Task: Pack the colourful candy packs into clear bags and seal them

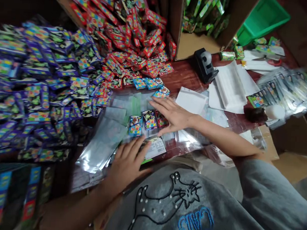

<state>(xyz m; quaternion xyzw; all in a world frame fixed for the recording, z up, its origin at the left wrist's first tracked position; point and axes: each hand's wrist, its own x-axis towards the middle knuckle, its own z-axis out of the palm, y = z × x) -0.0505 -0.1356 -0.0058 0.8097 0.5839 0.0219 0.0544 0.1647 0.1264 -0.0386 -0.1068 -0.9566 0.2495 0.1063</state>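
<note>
Right hand (pixel 175 114), spread over red packet (pixel 160 118) right of blue packet (pixel 135 126), likely steadying it; left hand (pixel 127 158), unclenched, in front of blue packet

From my station I see the tape dispenser (pixel 205 66) on the desk (pixel 183 74), packets (pixel 79 86) to its left, papers (pixel 232 86) right, carton (pixel 190 48) behind.

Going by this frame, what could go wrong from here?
The right hand partly covers the red packet, so it might nudge that one out of line with the blue packet and the purple-edged packet.
The clear plastic bags near the left hand look loose and slick; they could slide if brushed.
The heaped red packs are loosely piled, so some might tumble toward the bags.
</note>
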